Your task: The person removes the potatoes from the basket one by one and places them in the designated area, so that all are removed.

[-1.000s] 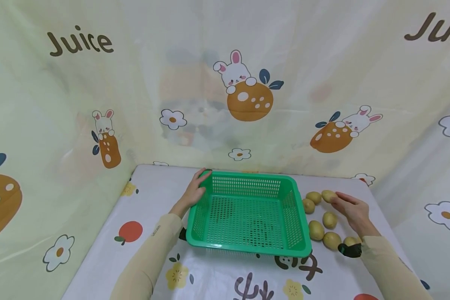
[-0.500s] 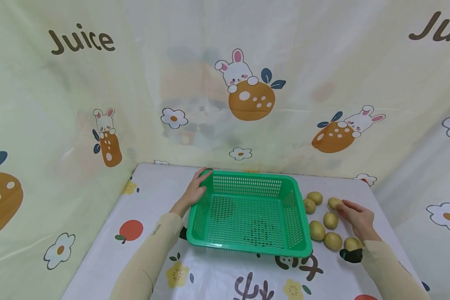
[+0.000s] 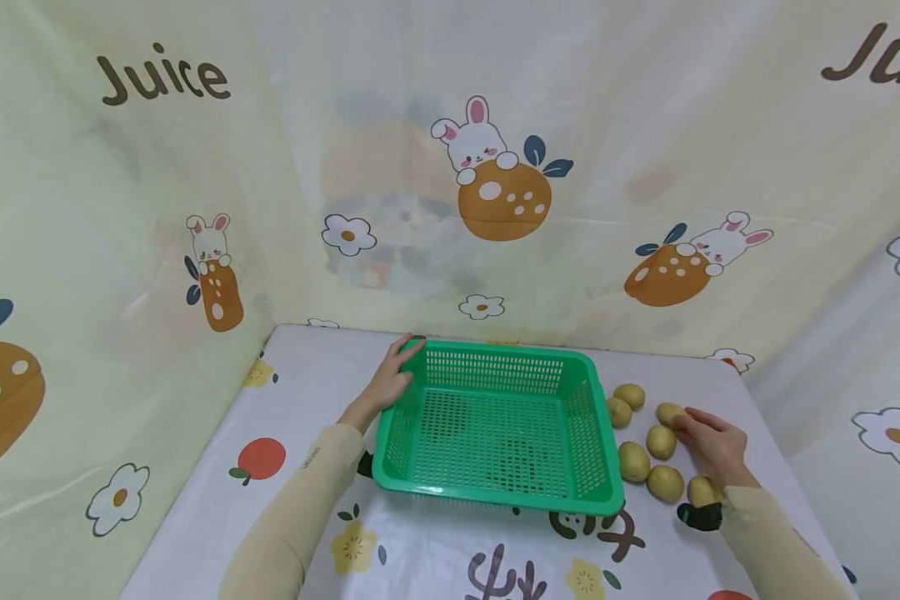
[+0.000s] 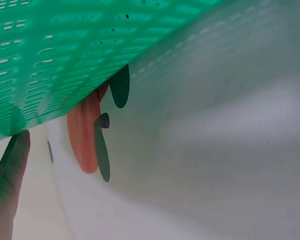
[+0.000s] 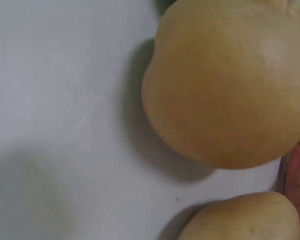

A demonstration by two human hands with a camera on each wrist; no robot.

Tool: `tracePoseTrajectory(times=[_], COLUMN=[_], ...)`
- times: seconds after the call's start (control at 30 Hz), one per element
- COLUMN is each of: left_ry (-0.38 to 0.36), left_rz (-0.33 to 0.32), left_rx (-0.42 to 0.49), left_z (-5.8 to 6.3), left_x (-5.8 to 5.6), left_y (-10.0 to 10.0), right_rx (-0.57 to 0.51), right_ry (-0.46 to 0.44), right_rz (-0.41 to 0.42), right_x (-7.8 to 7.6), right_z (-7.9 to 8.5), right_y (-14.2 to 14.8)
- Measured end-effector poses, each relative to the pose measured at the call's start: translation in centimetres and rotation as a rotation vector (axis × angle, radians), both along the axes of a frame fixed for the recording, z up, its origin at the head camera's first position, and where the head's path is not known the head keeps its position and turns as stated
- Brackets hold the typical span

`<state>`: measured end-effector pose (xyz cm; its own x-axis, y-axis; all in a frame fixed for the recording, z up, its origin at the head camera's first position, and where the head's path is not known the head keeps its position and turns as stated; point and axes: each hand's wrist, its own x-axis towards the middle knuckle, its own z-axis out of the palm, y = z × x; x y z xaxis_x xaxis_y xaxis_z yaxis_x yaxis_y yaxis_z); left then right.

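My left hand (image 3: 385, 385) holds the far left corner of a green plastic basket (image 3: 495, 503), its fingers over the rim. In the left wrist view, one digit (image 4: 19, 160) touches the outside of the basket's slotted wall (image 4: 80, 55). To the right of the basket, my right hand (image 3: 716, 442) pinches a yellowish potato (image 3: 669, 413) low at the tabletop. Just in front of it is another potato (image 3: 661, 442). In the right wrist view, a large potato (image 5: 225, 95) fills the upper right and partly hides my fingers (image 5: 294, 185).
Two potatoes (image 3: 629, 396) sit near the basket's right wall. Several more, including one potato (image 3: 665, 483), lie nearer the front. One potato (image 3: 701, 490) lies by my right wrist. A printed cloth covers the table (image 3: 315, 358), with a patterned curtain (image 3: 405, 283) behind.
My right hand has moved right and towards me, lowering the pinched potato beside the others. The left hand and the basket have stayed put.
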<state>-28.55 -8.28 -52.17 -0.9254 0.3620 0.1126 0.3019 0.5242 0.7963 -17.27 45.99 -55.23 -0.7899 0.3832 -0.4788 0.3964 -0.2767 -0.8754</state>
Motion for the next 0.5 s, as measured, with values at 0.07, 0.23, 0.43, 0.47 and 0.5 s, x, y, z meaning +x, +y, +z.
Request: tracePoseTrajectory(times=[0.07,0.23,0.43,0.47,0.5], left_ry=[0.001,-0.002,0.004,0.006,0.014], left_rz=[-0.009,-0.023,-0.012,-0.011,-0.013], left_rx=[-0.008,-0.041,-0.067,-0.074,-0.083], left_z=[0.1,0.3,1.3,1.6,1.8], left_x=[0.0,-0.2,-0.5,-0.6,-0.6], left_y=[-0.1,-0.6,-1.3,-1.3,-1.4], right_rx=[-0.008,0.058,0.288,0.328,0.366], right_ry=[0.000,-0.024,-0.008,0.000,0.008], right_rz=[0.020,0.084,0.215,0.235,0.251], right_x=[0.1,0.1,-0.7,-0.8,-0.8], right_z=[0.1,0.5,1.5,1.7,1.9], right_y=[0.1,-0.1,-0.4,-0.3,-0.3])
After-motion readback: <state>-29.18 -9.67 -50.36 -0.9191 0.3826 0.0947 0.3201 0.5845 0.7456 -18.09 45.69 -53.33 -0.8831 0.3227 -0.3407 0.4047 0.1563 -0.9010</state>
